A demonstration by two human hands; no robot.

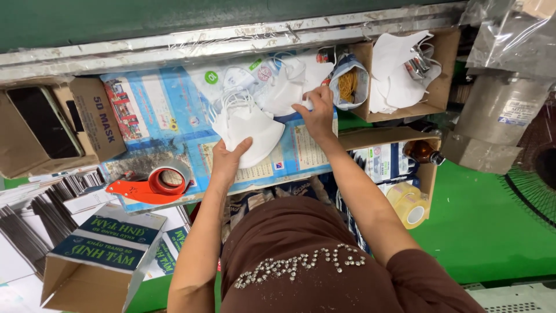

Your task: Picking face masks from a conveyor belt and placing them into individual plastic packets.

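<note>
- Head view: the left hand (227,162) lies flat, fingers spread, on a stack of white folded fabric face masks (246,124) lying on a blue printed sheet (156,110) covering the bench.
- Right hand (317,115) pinches the edge of another white mask (288,90) just behind the stack.
- An orange tape dispenser with a roll of clear tape (153,184) sits near the left hand.
- An open cardboard box of white masks (405,72) stands to the right.
</note>
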